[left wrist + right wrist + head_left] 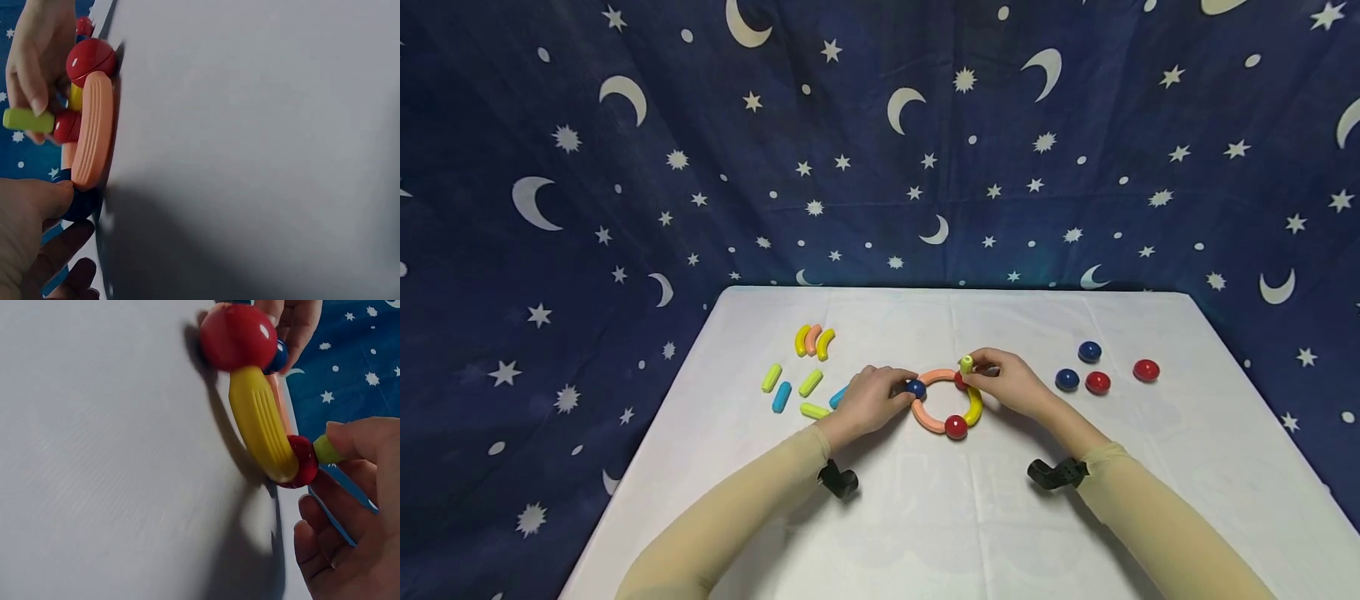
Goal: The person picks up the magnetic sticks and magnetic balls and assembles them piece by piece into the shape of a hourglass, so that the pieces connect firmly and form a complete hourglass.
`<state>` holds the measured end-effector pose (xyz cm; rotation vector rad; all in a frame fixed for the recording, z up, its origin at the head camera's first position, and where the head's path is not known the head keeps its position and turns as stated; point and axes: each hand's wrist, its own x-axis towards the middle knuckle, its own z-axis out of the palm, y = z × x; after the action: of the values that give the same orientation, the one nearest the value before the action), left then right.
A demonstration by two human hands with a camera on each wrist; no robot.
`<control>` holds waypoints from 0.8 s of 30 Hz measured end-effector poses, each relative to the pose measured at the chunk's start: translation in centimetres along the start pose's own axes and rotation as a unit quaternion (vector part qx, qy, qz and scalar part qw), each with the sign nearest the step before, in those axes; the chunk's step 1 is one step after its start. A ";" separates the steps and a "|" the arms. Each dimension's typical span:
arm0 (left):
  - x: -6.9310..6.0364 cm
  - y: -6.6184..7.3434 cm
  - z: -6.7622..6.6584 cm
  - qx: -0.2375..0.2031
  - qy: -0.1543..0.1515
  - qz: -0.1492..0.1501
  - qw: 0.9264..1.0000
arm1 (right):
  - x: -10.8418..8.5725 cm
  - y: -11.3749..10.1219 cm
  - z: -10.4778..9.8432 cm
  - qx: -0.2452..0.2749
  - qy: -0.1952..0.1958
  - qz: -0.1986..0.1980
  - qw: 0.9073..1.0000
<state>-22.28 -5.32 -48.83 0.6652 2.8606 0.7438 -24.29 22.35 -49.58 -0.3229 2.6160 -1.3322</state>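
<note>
A ring of curved sticks and balls lies on the white table: two orange sticks [928, 417], a yellow stick [973, 407], a blue ball [916, 388] and two red balls, the front one [956, 427] nearest the wrists. My left hand [871, 398] pinches the blue ball at the ring's left. With thumb and fingers my right hand [1009, 382] holds a short green stick [966, 364] upright on the back red ball [304, 461]. In the left wrist view the green stick [28, 120] touches that red ball [67, 126].
Left of the ring lie several green and blue straight sticks [782, 397], with yellow and orange curved sticks [825, 344] behind them. To the right are two blue balls [1089, 352] and two red balls [1146, 371]. A starry dark cloth [850, 150] hangs behind the table.
</note>
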 end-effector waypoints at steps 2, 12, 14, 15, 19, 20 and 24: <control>0.6 0.1 -0.1 0.004 -0.002 -0.003 1.000 | -0.4 0.3 -0.2 0.000 -0.003 -0.004 1.000; 3.3 0.3 -0.3 0.000 -0.016 -0.009 1.000 | -1.9 2.4 -0.4 0.005 -0.029 -0.017 0.999; 3.4 0.2 -0.3 -0.004 -0.019 -0.009 1.000 | -2.0 2.5 -0.4 0.006 -0.027 -0.019 0.999; 3.3 0.2 -0.4 -0.008 -0.021 -0.008 1.000 | -2.0 2.6 -0.4 0.005 -0.028 -0.020 0.999; 2.7 -0.3 -0.9 -0.020 -0.016 -0.001 1.000 | -2.1 2.6 -0.4 0.001 -0.031 -0.004 1.000; 2.5 -0.6 -1.1 -0.022 -0.011 0.002 1.000 | -2.1 2.6 -0.4 0.000 -0.031 0.000 1.000; 1.2 -2.1 -2.2 -0.012 0.015 0.009 1.000 | -2.4 2.5 -0.6 -0.004 -0.032 0.007 0.999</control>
<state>-24.66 -7.37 -47.92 0.6847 2.8708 0.7971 -22.40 24.87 -51.13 -0.3424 2.5674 -1.2844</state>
